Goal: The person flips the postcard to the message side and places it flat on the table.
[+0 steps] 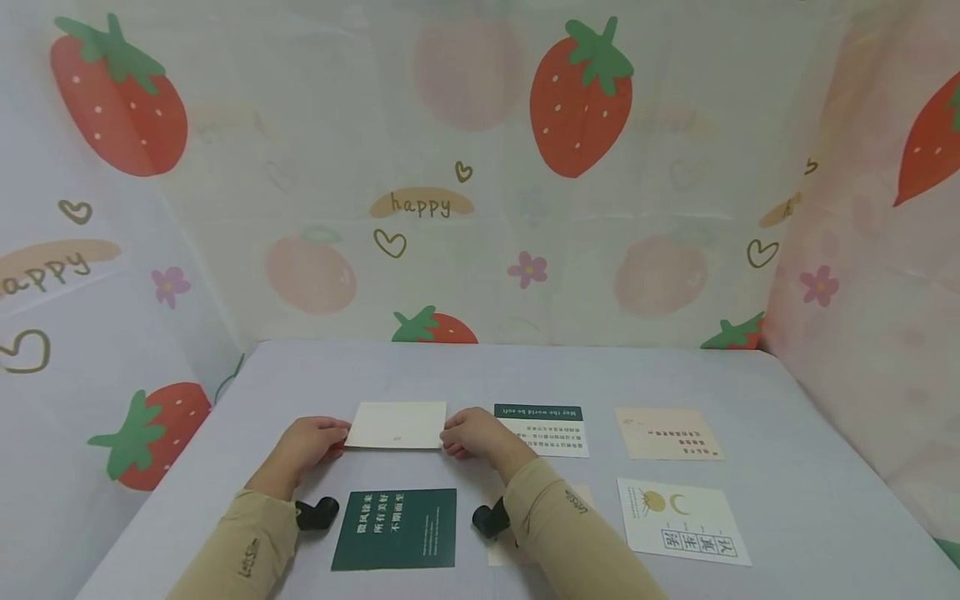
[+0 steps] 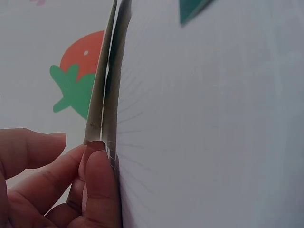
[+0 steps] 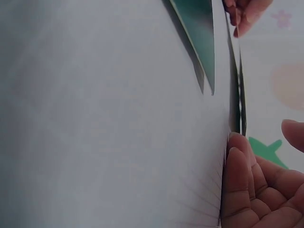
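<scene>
In the head view, a cream card [image 1: 397, 423] with a small mark near its front edge lies lengthwise between both hands. My left hand [image 1: 313, 443] is at its left end. My right hand [image 1: 471, 435] touches the right end. Seen edge-on in the left wrist view, the card [image 2: 100, 85] is close over the white tabletop, fingertips [image 2: 99, 164] right at its end and the thumb held apart. The right wrist view shows the same card [image 3: 242, 95], with fingers [image 3: 237, 175] at its end and that thumb also off it.
Nearest me lies a dark green card [image 1: 394, 530] with white writing. A green-and-white card [image 1: 555, 433] sits right of my right hand, then a peach card [image 1: 669, 433]. A sun-and-moon card [image 1: 681, 521] lies front right. My right forearm partly covers a pale card [image 1: 504, 552].
</scene>
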### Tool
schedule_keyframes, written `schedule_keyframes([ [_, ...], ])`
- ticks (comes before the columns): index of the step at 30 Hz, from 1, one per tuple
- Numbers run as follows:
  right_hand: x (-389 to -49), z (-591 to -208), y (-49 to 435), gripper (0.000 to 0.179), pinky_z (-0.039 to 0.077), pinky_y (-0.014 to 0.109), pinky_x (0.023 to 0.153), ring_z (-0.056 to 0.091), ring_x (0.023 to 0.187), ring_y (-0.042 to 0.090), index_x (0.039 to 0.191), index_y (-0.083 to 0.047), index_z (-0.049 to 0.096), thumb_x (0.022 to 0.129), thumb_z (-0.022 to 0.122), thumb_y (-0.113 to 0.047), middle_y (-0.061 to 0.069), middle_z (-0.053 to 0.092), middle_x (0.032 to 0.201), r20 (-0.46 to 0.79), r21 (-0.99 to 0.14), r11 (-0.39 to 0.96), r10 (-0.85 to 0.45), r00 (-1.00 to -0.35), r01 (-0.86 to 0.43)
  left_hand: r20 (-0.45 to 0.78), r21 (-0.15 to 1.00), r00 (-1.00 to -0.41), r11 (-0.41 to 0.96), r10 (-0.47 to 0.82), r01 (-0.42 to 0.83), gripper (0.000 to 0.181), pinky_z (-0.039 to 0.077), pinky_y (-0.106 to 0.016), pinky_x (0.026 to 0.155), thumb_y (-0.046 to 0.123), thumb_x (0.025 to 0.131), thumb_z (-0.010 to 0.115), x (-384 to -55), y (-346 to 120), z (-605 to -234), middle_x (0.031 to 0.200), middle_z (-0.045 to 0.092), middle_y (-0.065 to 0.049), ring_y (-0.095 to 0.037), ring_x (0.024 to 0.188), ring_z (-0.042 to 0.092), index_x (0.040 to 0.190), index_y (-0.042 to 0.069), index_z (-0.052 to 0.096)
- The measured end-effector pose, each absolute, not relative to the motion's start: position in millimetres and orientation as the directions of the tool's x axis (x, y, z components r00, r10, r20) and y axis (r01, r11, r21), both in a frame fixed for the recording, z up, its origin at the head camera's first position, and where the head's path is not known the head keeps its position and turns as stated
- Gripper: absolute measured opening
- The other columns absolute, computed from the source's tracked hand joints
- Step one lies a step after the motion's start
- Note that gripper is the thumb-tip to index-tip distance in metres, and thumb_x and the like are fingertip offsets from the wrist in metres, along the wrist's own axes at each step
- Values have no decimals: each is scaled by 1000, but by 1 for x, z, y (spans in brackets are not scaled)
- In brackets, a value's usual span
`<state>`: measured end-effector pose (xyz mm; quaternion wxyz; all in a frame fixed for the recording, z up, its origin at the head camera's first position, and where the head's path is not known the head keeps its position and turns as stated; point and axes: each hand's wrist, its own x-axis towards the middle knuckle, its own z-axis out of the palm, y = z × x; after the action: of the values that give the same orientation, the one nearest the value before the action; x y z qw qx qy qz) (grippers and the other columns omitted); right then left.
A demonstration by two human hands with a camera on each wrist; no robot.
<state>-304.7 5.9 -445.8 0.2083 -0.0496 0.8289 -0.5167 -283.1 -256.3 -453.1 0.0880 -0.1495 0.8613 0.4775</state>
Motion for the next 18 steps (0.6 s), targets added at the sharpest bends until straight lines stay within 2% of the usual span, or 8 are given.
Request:
schedule_keyframes([
  [11, -304, -446, 8, 19, 53, 28, 65, 60, 68, 17, 99, -2, 65, 87, 60, -16, 6, 65, 79, -284, -876, 467, -295, -912, 122, -280, 807, -947, 497, -156, -320, 30, 51, -23, 68, 16, 93, 48, -284, -256, -454, 94, 63, -10, -12, 78, 58, 112, -4, 59],
  [18, -304, -446, 9, 20, 53, 28, 65, 61, 70, 17, 100, -2, 65, 87, 60, -17, 6, 65, 80, -289, -876, 465, -296, -910, 127, -292, 820, -944, 467, -153, -329, 30, 52, -23, 68, 15, 93, 47, -283, -256, -452, 95, 63, -11, -12, 77, 59, 112, -5, 58],
])
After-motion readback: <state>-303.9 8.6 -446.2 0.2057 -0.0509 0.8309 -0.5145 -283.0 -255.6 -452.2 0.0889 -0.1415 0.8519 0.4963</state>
